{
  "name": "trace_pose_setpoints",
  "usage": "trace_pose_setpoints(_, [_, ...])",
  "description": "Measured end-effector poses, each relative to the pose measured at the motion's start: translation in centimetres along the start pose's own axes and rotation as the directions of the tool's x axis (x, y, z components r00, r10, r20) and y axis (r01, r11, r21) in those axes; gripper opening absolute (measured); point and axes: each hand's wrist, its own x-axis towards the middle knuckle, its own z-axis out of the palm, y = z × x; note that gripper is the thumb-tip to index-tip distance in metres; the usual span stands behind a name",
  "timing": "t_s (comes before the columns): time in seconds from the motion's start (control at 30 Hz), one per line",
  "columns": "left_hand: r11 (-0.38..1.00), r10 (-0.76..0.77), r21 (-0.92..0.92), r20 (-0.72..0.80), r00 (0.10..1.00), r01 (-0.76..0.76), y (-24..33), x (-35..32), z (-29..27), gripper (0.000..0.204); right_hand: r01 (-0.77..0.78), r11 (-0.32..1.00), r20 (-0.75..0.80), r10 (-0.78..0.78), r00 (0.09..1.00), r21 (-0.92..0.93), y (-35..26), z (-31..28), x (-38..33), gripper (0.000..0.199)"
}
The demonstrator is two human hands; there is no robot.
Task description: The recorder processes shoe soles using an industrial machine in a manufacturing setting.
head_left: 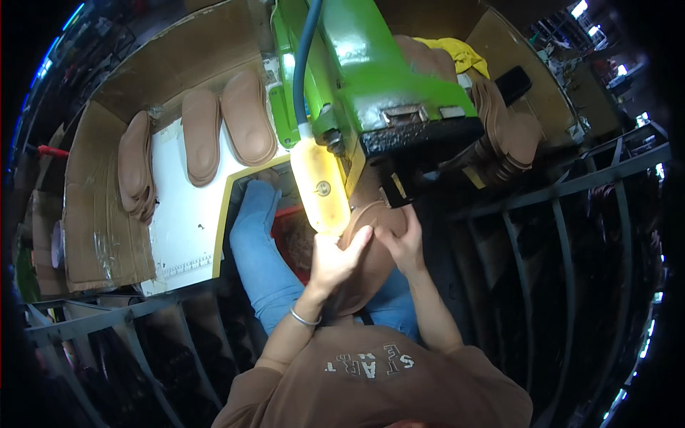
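Both my hands hold a brown shoe insole [377, 274] under the head of a green machine [389, 78], close to my lap. My left hand [334, 262] grips its left edge, thumb on top and fingers hidden beneath. On the other side, my right hand [404, 246] pinches the insole's far right part, just below a small black metal piece [396, 191] of the machine. A lit yellow lamp [321, 187] on a thick blue cable hangs right beside my left hand. The insole's far end runs under the machine and is partly hidden.
Brown insoles [202, 135] lie on the white tabletop [182, 235] at left, some stacked. More insoles [514, 139] are piled at right near a yellow cloth [457, 53]. Cardboard walls [107, 235] border the table. Metal racks [564, 250] stand on both sides; a red container [287, 232] sits below.
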Motion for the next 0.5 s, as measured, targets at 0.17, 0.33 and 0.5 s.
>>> trace_pose_setpoints(0.17, [0.997, 0.044, -0.064, -0.098, 0.994, -0.051, -2.2, -0.8, 1.8, 0.017, -0.562, 0.827, 0.396, 0.517, 0.759, -0.003, 2.6, -4.9, -12.3, 0.055])
trace_pose_setpoints(0.33, [0.974, -0.024, -0.223, -0.253, 0.967, -0.034, -3.3, -1.7, 1.5, 0.017, -0.660, 0.706, 0.209, 0.626, 0.751, 0.255, 1.1, -10.5, -14.8, 0.037])
trace_pose_setpoints(0.5, [0.932, -0.020, -0.361, -0.091, 0.996, -0.015, 0.4, -0.9, 0.4, 0.043, -0.454, 0.846, 0.007, 0.472, 0.882, 0.279, -1.7, -13.9, -9.1, 0.028])
